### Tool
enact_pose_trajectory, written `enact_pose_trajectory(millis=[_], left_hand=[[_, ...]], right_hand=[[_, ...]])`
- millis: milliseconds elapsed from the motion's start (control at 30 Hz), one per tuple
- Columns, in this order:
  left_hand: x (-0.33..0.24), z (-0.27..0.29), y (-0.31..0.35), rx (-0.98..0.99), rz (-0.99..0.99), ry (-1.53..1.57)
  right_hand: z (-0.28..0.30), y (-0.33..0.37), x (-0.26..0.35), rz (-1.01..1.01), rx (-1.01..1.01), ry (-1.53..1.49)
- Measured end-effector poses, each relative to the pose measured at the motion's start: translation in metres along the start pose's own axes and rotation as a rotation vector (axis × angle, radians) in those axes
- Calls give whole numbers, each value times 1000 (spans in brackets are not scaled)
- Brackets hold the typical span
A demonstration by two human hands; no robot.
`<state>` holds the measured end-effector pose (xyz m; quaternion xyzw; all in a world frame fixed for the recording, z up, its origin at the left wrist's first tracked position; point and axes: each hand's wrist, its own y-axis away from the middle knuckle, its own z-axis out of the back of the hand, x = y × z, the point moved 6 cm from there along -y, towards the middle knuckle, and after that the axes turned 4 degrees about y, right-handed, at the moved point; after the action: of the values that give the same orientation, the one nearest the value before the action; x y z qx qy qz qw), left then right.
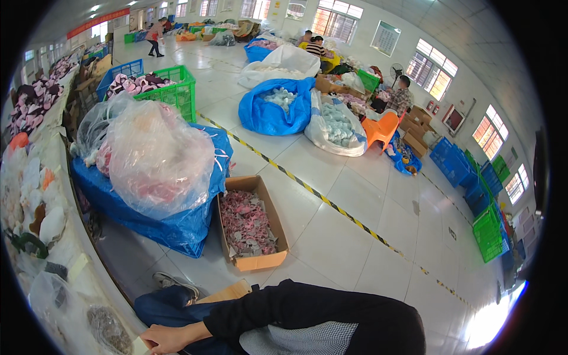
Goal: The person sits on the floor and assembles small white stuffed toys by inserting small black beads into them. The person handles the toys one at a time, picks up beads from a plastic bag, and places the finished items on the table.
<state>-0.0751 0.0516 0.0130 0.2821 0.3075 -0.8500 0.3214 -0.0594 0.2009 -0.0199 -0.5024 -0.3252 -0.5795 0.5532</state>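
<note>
At the lower left, my right hand [167,339] reaches toward the edge of the worktop [89,290], its arm in a black sleeve [260,307]. The fingers are bent and pressed together; whatever they hold is hidden below the picture's edge. Nearest to it on the worktop lies a clear plastic bag [109,328] with greyish-brown contents. White plush pieces [53,225] lie farther up the worktop. My left hand is out of the picture.
Beside my legs stands an open cardboard box [275,239] of pink and grey scraps. Behind it, a blue-covered container [198,228] bears a bulging clear bag [157,160]. Green crates [188,94], large sacks [275,121] and an orange chair [378,129] stand beyond. Several people work farther off.
</note>
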Motion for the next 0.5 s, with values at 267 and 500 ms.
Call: enact_pose_trajectory(millis=[267, 500], left_hand=[[-18, 2, -4, -16, 25, 23], [-22, 2, -6, -15, 24, 38]], right_hand=[[-19, -15, -22, 162, 70, 169], [-26, -23, -28, 247, 63, 155]])
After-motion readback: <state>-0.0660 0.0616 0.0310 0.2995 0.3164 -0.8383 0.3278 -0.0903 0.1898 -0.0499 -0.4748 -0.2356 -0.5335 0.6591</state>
